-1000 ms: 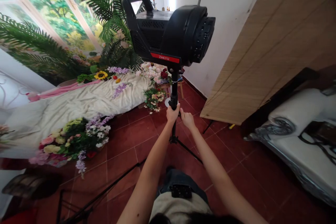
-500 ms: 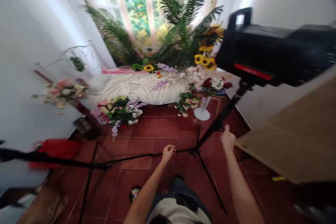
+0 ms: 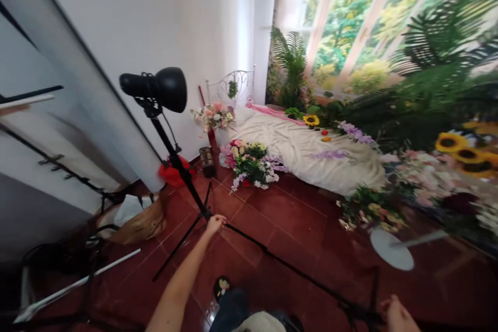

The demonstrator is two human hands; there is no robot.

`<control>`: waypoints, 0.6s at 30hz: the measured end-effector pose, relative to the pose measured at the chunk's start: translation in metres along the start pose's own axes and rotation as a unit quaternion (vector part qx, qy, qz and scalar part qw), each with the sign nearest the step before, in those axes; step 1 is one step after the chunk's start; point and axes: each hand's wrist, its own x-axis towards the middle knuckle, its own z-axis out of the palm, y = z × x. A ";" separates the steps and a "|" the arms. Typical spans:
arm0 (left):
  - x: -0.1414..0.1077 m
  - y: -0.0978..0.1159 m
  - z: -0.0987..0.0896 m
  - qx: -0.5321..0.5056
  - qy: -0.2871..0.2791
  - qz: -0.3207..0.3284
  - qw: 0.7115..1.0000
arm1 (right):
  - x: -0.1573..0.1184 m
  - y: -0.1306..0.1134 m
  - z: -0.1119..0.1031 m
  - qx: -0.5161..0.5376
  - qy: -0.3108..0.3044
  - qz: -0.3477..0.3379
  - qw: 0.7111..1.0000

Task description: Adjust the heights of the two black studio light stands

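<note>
My left hand (image 3: 216, 224) reaches forward over the floor with its fingers bent together. It overlaps the foot of a light stand (image 3: 182, 174); whether it touches the stand or holds anything small is hidden. A black lamp (image 3: 161, 88) with a round reflector tops this stand. At the bottom right, my right hand (image 3: 399, 314) is blurred and partly cut off, its fingers closed around the dark pole of a second light stand (image 3: 361, 312). The legs of the two stands stretch across the floor between my hands.
A bed with a cream sheet (image 3: 288, 140) stands by the window backdrop (image 3: 346, 36). Flower bunches (image 3: 252, 163) and a white round-based stand (image 3: 391, 249) are in front. At left lie a brown bag (image 3: 143, 220), a red bag (image 3: 177, 171) and a white pole (image 3: 81, 282).
My view has swung left, bringing the left lamp fully into sight; the right lamp has left the picture. My left hand now appears by the left stand's foot, my right hand at the bottom edge.
</note>
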 end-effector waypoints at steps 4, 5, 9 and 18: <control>0.073 0.025 -0.117 -0.001 0.114 0.024 0.993 | -0.071 -0.067 0.098 0.008 -0.174 -0.041 0.984; 0.087 0.032 -0.140 0.004 0.155 0.035 0.987 | -0.089 -0.087 0.121 0.018 -0.206 -0.073 0.976; 0.122 0.063 -0.204 0.046 0.320 0.137 0.936 | -0.154 -0.166 0.199 0.039 -0.291 -0.179 0.939; 0.135 0.082 -0.225 0.018 0.229 0.158 0.960 | -0.234 -0.354 0.315 0.012 -0.427 -0.424 0.799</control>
